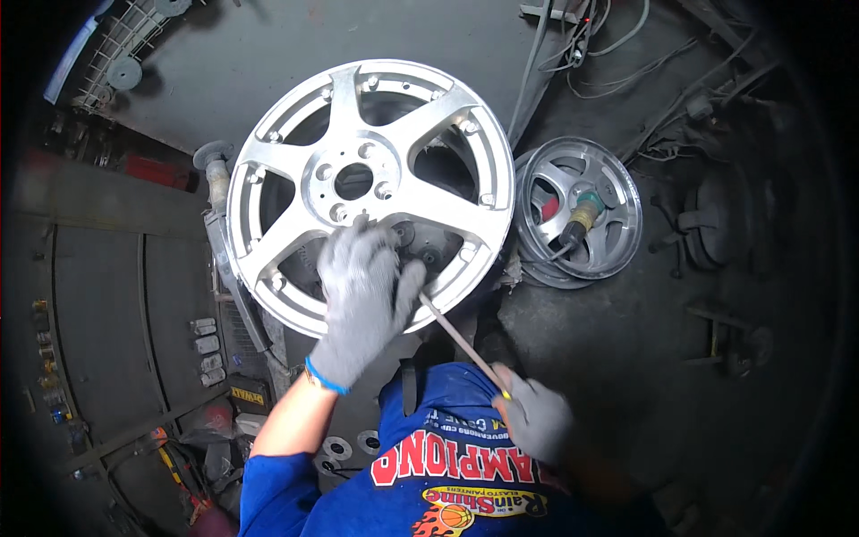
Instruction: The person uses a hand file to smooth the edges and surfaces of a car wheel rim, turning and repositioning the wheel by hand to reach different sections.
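A silver alloy car wheel (438,202), face up, fills the middle of the view. My left hand (362,277), in a grey knit glove with a blue cuff, lies over its lower spoke just below the hub. The fingers wrap onto that spoke and hide most of it; the thumb is to the right. My right hand (535,416), also gloved, is lower right, in front of my blue shirt. It grips a long thin pale rod (461,341) with a yellow bit by the fingers. The rod slants up left, its far end by the wheel's lower edge near my left thumb.
Right of the wheel, a second alloy wheel (626,201) bears a corded power tool (583,217). Another grinder-like tool (216,174) stands at the left edge. Cables (626,85) hang at the upper right. Small containers (208,345) and a wire rack (121,40) are on the left.
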`<state>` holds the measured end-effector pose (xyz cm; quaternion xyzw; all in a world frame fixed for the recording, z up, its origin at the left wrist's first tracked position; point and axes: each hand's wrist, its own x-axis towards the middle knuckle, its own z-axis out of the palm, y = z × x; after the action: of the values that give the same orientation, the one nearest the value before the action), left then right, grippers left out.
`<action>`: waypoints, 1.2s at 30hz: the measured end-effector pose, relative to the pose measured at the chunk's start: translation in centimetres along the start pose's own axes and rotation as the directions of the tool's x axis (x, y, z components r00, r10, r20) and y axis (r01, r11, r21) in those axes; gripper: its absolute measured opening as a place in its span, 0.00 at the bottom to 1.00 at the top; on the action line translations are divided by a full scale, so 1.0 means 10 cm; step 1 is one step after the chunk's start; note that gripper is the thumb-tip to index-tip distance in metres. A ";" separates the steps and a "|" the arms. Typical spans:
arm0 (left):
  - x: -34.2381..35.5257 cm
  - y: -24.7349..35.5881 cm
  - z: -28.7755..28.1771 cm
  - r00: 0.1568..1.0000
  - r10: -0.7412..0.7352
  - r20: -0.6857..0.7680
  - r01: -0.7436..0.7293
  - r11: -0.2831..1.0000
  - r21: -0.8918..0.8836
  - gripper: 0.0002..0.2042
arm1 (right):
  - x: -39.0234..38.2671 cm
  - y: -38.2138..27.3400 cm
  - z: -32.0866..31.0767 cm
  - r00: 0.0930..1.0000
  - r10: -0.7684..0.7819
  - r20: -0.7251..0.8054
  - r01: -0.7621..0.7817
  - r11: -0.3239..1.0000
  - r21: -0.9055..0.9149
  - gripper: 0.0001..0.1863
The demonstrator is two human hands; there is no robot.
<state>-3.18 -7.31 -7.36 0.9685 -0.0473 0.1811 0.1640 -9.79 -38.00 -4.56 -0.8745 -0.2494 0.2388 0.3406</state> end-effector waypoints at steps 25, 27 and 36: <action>0.57 -0.42 0.16 0.976 -0.036 -0.215 0.032 0.999 -0.018 0.15 | 0.75 0.05 0.33 0.958 -0.058 -0.282 0.103 0.984 0.148 0.18; 0.49 -0.29 0.02 0.987 -0.084 -0.139 0.074 0.994 -0.077 0.14 | 0.65 0.06 0.40 0.967 -0.004 -0.255 0.060 0.975 0.213 0.17; 0.50 -0.31 -0.19 0.993 -0.064 -0.099 0.043 0.979 -0.199 0.15 | 0.62 -0.07 0.57 0.976 0.092 -0.198 -0.038 0.965 0.260 0.15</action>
<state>1.28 -3.95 -4.82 0.9376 -0.0304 0.2218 0.2661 -8.57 -31.15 -9.34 -0.8515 -0.1507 0.1871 0.4661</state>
